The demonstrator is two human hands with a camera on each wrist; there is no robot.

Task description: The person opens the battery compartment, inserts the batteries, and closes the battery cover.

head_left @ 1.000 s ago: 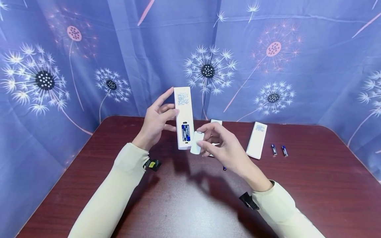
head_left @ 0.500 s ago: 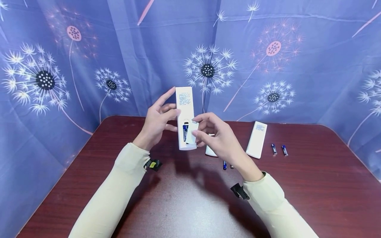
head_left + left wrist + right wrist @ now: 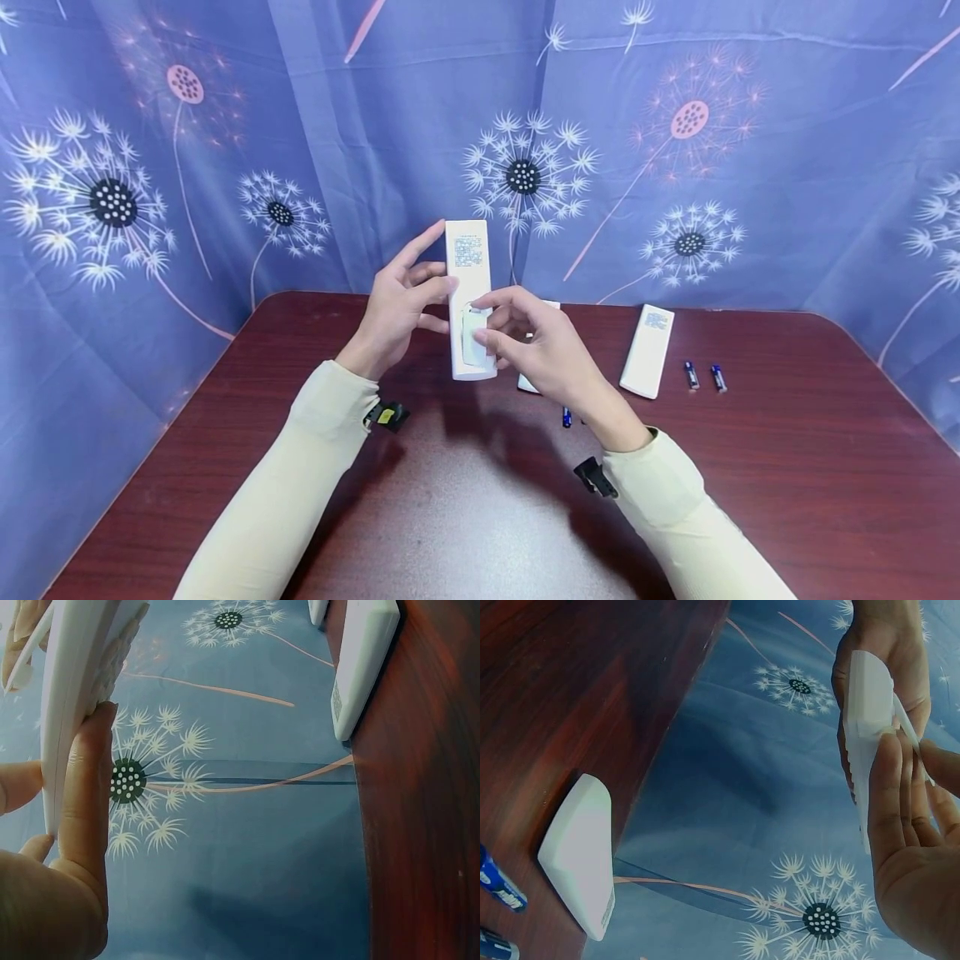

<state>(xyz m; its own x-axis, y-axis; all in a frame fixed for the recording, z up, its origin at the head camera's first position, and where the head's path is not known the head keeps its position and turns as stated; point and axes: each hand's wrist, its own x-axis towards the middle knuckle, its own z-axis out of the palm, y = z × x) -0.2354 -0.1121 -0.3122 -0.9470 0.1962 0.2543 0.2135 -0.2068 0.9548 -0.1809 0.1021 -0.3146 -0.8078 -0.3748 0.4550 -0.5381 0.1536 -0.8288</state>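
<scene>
Held upright over the table is a white remote control [image 3: 474,282], its labelled back facing the head camera. My left hand [image 3: 393,308] grips its left side, thumb on the back and fingers along the edge. Between thumb and fingers, my right hand [image 3: 551,354] pinches a white battery cover [image 3: 474,343]. The cover overlaps the battery compartment in the head view and hides the batteries inside. From the right wrist, the cover [image 3: 909,726] stands at a slant to the remote's back, its far end near the body and its near end lifted away.
A second white remote [image 3: 647,354] lies back-up at the right, with two blue batteries, one here [image 3: 691,375], beside it. Another white remote [image 3: 527,384] is partly hidden behind my right hand, with a blue battery [image 3: 567,416] in front. A patterned curtain [image 3: 420,125] hangs behind the table.
My right hand has moved left, bringing the cover from beside the remote to over its battery compartment. The batteries inside were visible before. The left hand and remote have shifted slightly right.
</scene>
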